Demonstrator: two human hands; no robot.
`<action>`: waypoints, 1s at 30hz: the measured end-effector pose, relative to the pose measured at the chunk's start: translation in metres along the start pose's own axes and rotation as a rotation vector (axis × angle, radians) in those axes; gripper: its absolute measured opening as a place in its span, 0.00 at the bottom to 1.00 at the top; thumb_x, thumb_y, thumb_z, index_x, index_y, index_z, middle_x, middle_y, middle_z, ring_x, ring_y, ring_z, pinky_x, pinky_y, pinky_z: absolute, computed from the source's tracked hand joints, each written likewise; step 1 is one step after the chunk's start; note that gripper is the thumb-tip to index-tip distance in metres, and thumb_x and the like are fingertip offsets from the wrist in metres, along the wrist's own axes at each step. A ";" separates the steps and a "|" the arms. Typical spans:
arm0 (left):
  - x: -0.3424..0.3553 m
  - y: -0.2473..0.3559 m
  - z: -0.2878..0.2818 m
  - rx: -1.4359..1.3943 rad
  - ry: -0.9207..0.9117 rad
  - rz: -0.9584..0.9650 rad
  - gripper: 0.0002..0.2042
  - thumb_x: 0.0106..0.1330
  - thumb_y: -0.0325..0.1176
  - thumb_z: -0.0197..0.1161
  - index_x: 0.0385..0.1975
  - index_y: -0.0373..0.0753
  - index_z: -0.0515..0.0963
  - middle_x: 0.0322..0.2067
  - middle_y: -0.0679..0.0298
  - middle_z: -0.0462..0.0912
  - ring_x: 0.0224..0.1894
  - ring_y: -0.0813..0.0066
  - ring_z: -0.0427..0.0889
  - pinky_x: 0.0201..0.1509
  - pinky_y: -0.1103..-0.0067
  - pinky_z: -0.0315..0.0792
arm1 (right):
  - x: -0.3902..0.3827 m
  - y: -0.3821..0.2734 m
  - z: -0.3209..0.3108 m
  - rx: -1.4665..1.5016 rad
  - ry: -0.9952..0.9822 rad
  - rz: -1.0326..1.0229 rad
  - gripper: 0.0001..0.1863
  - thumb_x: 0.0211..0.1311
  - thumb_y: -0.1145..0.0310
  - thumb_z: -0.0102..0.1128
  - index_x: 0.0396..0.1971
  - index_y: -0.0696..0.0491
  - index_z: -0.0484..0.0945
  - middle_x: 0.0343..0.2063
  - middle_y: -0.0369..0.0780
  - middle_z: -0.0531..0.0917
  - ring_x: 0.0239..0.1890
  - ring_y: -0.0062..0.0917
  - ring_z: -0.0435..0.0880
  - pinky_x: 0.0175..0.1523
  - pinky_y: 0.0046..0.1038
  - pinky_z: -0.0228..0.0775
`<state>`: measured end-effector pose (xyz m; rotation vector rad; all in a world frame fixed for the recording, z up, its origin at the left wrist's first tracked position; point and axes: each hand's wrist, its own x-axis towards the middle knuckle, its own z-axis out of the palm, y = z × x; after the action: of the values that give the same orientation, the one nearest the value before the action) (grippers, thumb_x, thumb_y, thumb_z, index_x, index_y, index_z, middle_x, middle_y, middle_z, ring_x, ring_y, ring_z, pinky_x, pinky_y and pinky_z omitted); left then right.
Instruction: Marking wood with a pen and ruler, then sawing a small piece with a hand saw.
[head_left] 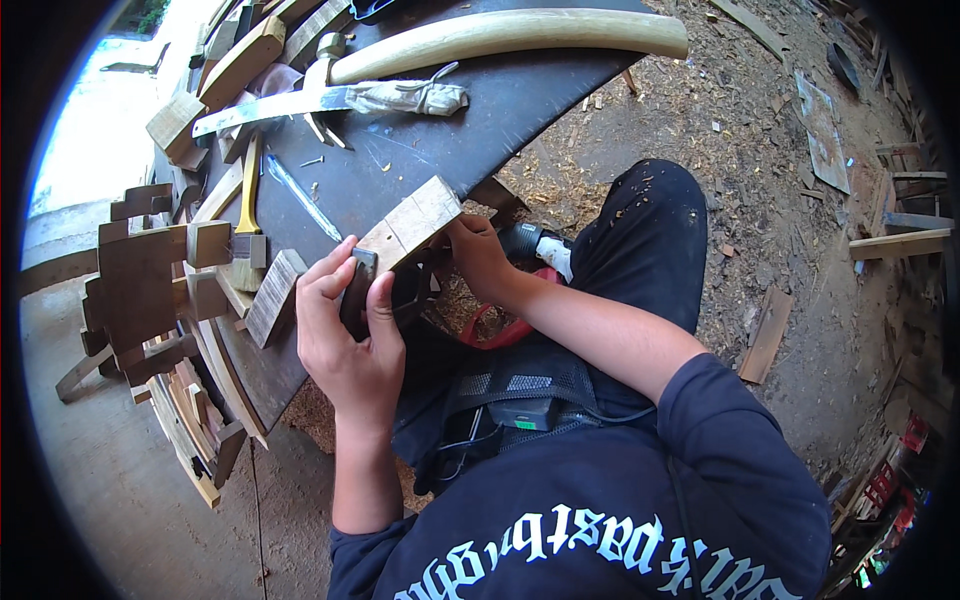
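Observation:
In front of me a pale wooden block (410,222) is tilted over the near edge of the dark table, with thin lines across its face and a small dark spot. My right hand (474,258) has its fingers closed round the block's right end from below; some of the fingers are hidden. My left hand (350,335) grips a small dark piece (360,285) with a rounded grey end between thumb and fingers. That piece lies against the block's left end. Its exact kind I cannot make out.
The dark tabletop (400,150) carries a hammer with a thick curved wooden handle (510,42), a cloth-wrapped blade (275,106), a pen (303,197), a nail (311,162) and a yellow-handled brush (248,200). Wooden offcuts (240,60) crowd the left. Shavings cover the ground (740,150).

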<state>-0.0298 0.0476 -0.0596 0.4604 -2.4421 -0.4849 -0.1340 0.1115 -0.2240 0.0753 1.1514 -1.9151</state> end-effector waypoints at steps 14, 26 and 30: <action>0.007 -0.010 0.002 0.107 0.055 0.113 0.19 0.52 0.37 0.83 0.32 0.38 0.77 0.41 0.58 0.91 0.39 0.65 0.79 0.49 0.72 0.72 | 0.017 0.027 0.002 -0.019 0.173 -0.094 0.12 0.72 0.68 0.55 0.30 0.57 0.82 0.26 0.39 0.85 0.26 0.23 0.81 0.34 0.27 0.72; 0.007 -0.010 0.000 0.019 0.000 0.094 0.19 0.57 0.36 0.81 0.33 0.35 0.75 0.42 0.54 0.89 0.44 0.61 0.80 0.55 0.69 0.74 | 0.056 0.024 -0.017 -0.416 -0.439 -0.171 0.12 0.71 0.71 0.56 0.50 0.58 0.78 0.46 0.46 0.84 0.50 0.32 0.85 0.53 0.34 0.77; 0.006 -0.015 0.000 -0.027 0.001 0.087 0.17 0.59 0.32 0.80 0.34 0.34 0.74 0.42 0.52 0.87 0.45 0.59 0.83 0.54 0.68 0.75 | 0.046 -0.005 -0.013 -0.493 -0.414 0.084 0.10 0.72 0.71 0.55 0.47 0.58 0.79 0.42 0.45 0.85 0.47 0.28 0.85 0.50 0.33 0.77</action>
<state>-0.0312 0.0324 -0.0637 0.3414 -2.4394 -0.4803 -0.1702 0.0923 -0.2487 -0.5089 1.2680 -1.4352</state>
